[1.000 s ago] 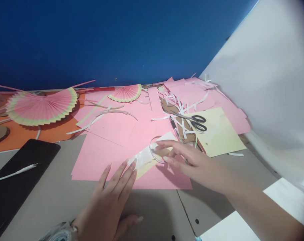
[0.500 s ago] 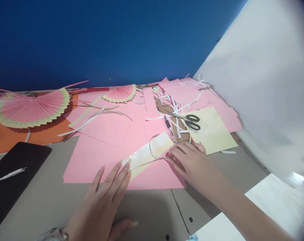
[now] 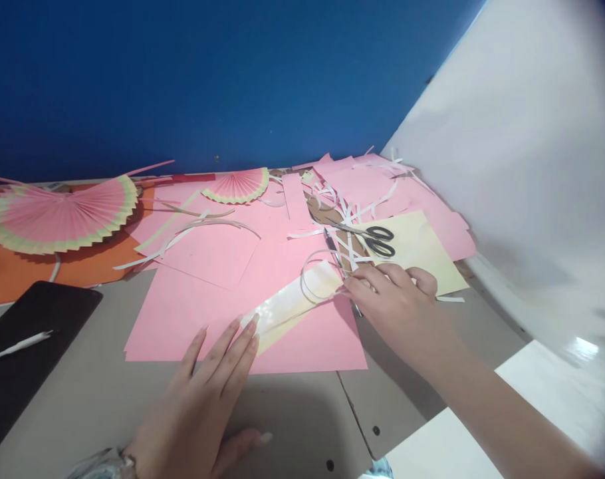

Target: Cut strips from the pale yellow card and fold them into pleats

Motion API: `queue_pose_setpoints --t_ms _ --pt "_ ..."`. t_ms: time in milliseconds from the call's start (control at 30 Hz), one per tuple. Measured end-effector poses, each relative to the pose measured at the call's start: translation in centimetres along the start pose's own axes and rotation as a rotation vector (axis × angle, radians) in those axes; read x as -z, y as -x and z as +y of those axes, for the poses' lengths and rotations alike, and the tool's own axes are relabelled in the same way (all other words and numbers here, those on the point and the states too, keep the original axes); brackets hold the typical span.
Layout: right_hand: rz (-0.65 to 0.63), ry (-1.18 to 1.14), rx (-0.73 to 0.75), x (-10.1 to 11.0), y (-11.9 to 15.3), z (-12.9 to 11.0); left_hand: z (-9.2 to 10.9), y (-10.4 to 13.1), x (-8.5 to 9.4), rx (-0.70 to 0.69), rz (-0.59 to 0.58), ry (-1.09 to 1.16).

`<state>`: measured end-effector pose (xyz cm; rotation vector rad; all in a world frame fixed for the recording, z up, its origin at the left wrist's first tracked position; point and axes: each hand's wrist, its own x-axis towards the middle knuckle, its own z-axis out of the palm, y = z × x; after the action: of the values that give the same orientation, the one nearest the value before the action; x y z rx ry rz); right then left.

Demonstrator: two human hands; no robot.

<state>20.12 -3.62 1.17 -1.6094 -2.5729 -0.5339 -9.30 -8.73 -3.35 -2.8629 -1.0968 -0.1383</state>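
My left hand [image 3: 217,379] lies flat with fingers spread, its fingertips pressing the lower left end of a glossy white-and-yellow paper strip [image 3: 282,298]. That strip rests slantwise on stacked pink paper sheets [image 3: 183,326]. At its upper right end, my right hand [image 3: 389,299] is closed with fingers pinched on a thin curling pale strip [image 3: 302,276], which loops over the paper. Right fingers hide the gripped end. Just beyond lies a black pen [image 3: 331,241], partly covered by the right hand. Scissors [image 3: 379,241] with black handles lie above that hand, over a pale yellow sheet [image 3: 422,246].
Pleated pink-and-yellow paper fans [image 3: 63,213] lie at the left and back, on orange paper [image 3: 118,249]. A dark flat device [image 3: 48,319] with a white cable [image 3: 23,346] is at left. White paper scraps [image 3: 352,213] litter the back. A blue wall [image 3: 233,80] stands behind.
My right hand has moved a little to the right and up, drawing the thin strip with it; the strip's loop now stands higher. My left hand stays in place.
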Motion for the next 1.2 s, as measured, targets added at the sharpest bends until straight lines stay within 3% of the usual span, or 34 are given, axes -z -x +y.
queue_pose_setpoints --t_ms 133,367,567,867,1033,1133,1200 --pt "0.013 0.165 0.031 0.2 -0.3 0.5 -0.1 0.1 -0.1 0.007 -0.005 0.007" --pt "-0.016 0.028 -0.026 0.5 0.8 1.4 0.0 0.1 -0.1 0.014 -0.013 0.028" --pt "0.074 0.139 -0.011 -0.9 1.2 2.6 0.0 0.1 -0.2 0.012 0.012 0.025" --pt "0.005 0.156 -0.055 -0.6 1.3 3.4 0.3 0.0 -0.1 0.055 0.051 0.068" --pt "-0.14 -0.141 -0.131 -0.6 1.2 3.9 0.4 0.0 -0.1 0.074 0.051 0.085" --pt "-0.205 -0.358 -0.298 0.1 1.0 3.5 0.4 0.0 -0.2 0.075 0.045 0.088" --pt "-0.179 -0.447 -0.387 0.9 0.6 2.6 0.5 0.0 -0.2 0.089 0.044 0.098"
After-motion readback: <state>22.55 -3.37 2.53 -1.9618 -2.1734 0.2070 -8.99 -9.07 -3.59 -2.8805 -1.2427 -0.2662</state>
